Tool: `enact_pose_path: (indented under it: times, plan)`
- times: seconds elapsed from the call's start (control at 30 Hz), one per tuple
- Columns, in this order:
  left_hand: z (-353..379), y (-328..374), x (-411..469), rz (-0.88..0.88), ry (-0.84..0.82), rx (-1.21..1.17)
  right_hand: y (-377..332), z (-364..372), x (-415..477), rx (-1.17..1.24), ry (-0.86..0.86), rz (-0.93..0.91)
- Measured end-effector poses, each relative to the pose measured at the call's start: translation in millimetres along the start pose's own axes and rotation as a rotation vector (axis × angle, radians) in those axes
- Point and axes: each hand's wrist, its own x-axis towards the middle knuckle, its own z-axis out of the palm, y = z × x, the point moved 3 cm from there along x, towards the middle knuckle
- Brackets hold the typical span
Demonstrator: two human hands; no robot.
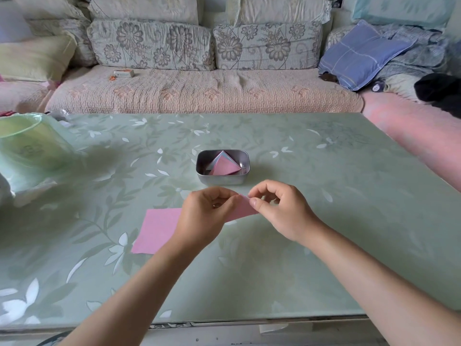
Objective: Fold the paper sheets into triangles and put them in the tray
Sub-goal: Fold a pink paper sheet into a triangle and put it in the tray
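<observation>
Currently both hands are raised above the table (324, 221), just in front of the tray (219, 180). Left hand (204, 213) and right hand (279, 208) each pinch the pink sheet (240, 208) between thumb and curled fingers. Spare sheet (157, 231) lies flat on the table, partly hidden by the left wrist. Triangles (224, 167) already in tray. Judgement: paper is light, thin and limp; it creases readily and may tear if tugged. Best held by opposite corners with a light pinch.
</observation>
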Motion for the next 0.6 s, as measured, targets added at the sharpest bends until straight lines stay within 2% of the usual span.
enact_pose_path:
  times: [0.17,0.33,0.6]
  plan:
    - [4,3,-3,0.076,-0.023,0.087,-12,2,-2,-0.076,0.046,-0.147]
    - [4,3,-3,0.057,-0.052,0.092,-16,2,-4,-0.196,0.06,-0.269]
    - [3,2,-1,0.052,-0.077,0.101,-12,3,-2,-0.074,0.093,-0.178]
